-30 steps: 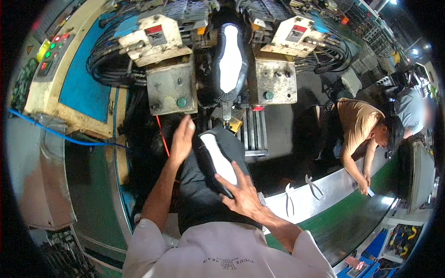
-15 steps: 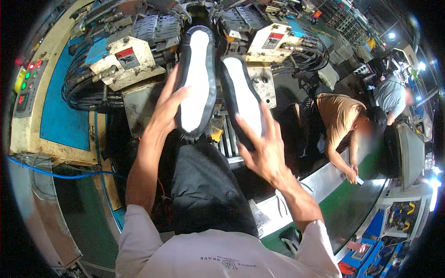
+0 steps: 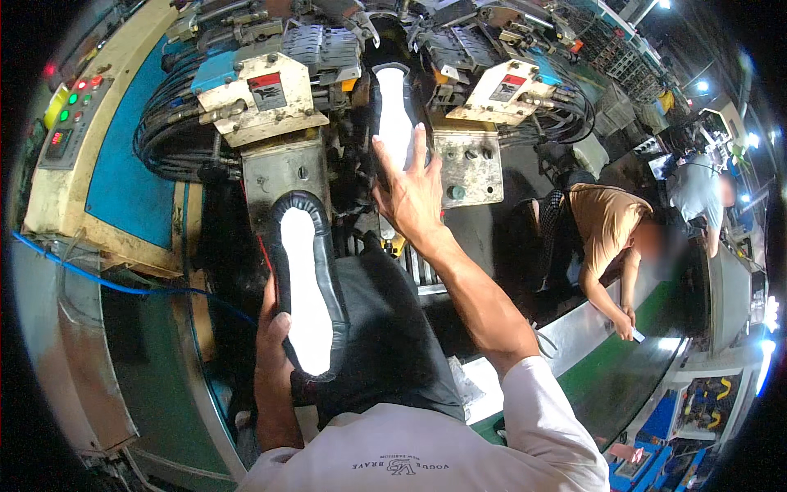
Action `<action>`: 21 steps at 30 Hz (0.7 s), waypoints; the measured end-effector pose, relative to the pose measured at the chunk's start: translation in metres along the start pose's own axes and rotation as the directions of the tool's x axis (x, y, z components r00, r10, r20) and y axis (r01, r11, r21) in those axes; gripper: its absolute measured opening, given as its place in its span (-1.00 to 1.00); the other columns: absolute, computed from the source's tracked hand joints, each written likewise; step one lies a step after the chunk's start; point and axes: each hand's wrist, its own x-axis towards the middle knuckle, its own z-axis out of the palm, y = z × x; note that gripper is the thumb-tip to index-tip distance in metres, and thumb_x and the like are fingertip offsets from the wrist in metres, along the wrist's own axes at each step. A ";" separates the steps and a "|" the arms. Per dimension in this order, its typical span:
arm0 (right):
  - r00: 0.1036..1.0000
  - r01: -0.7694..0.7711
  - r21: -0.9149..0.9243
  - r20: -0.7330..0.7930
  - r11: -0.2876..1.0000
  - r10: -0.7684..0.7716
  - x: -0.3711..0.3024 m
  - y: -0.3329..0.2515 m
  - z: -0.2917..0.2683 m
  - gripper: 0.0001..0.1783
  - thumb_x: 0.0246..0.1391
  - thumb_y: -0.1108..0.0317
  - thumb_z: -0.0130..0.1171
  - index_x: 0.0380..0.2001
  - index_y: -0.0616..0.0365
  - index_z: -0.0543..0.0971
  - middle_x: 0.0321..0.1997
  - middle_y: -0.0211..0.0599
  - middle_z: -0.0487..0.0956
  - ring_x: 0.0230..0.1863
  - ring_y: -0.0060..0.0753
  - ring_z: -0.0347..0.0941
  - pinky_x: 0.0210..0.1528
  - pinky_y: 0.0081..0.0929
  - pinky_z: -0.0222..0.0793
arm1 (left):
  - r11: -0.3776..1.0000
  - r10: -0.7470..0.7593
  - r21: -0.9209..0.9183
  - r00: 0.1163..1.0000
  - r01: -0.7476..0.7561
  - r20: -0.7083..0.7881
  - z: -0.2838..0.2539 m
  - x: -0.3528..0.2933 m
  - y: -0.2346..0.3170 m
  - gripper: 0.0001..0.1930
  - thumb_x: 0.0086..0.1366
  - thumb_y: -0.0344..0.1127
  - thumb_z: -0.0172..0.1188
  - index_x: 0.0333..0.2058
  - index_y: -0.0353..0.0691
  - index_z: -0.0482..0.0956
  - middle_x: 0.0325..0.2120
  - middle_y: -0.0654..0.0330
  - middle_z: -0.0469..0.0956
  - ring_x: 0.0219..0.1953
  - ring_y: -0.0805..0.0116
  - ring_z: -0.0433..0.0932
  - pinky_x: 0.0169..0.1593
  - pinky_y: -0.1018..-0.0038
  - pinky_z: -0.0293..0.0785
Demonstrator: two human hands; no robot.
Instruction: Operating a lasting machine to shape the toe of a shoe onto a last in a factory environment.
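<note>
Low over my lap, my left hand (image 3: 275,332) grips a black shoe upper (image 3: 309,287) by its left edge, thumb on the side. Its underside faces up, showing a long white insole board with the black material folded in around it. Farther forward, a second black shoe upper (image 3: 393,102), also bottom up with a white insole board, points into the gap of a machine. My right hand (image 3: 412,195) closes over its near end, fingers lying on the white board. That near end is hidden under the hand.
The machine's left metal jaw (image 3: 320,57) and right metal jaw (image 3: 463,49) flank the far upper, with hoses behind. A control panel (image 3: 72,123) with lit buttons stands left. At right, a person (image 3: 607,221) leans over a green conveyor belt (image 3: 598,373).
My left hand has drawn its shoe upper back from the machine toward my lap. My right hand has carried the other upper forward and left, into the gap between the jaws.
</note>
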 end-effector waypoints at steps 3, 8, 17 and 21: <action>0.941 0.265 -0.060 -0.199 0.962 -0.272 -0.001 0.006 0.007 -0.13 0.07 0.35 0.42 0.48 0.00 0.40 0.63 0.36 0.11 0.62 0.47 0.07 0.65 0.27 -0.03 | 0.996 0.020 0.084 0.996 -0.027 0.086 -0.004 -0.007 -0.004 0.25 0.01 -0.11 0.34 0.62 -0.35 -0.11 0.54 -0.13 0.20 0.55 0.06 0.26 0.57 0.21 0.18; 0.927 0.274 -0.093 -0.241 0.957 -0.288 0.003 0.011 0.018 -0.32 0.22 0.34 0.25 0.43 0.09 0.47 0.56 0.32 0.28 0.60 0.37 0.16 0.65 0.19 0.02 | 0.897 0.126 0.407 0.982 -0.173 0.138 0.002 -0.007 -0.011 0.08 0.15 -0.53 0.30 0.62 -0.34 -0.06 0.56 -0.09 0.16 0.58 0.07 0.20 0.60 0.21 0.07; 0.897 0.264 -0.297 -0.275 0.918 -0.347 0.117 0.036 0.046 -0.26 0.23 0.14 0.33 0.47 -0.07 0.47 0.53 0.24 0.36 0.57 0.26 0.24 0.65 0.06 0.07 | 0.275 0.337 0.901 0.912 -0.335 0.235 0.019 0.000 -0.016 0.16 0.09 -0.47 0.58 0.58 -0.24 0.02 0.40 -0.23 0.27 0.32 -0.29 0.40 0.41 -0.05 0.35; 0.853 0.309 -0.259 -0.350 0.915 -0.387 0.167 0.040 0.050 -0.48 0.40 0.30 -0.03 0.37 -0.05 0.57 0.40 0.19 0.51 0.47 0.24 0.36 0.56 0.09 0.18 | 0.124 0.335 0.944 0.908 -0.305 0.250 0.015 0.011 -0.024 0.19 0.07 -0.44 0.61 0.58 -0.15 0.02 0.26 -0.38 0.28 0.18 -0.39 0.45 0.22 -0.13 0.53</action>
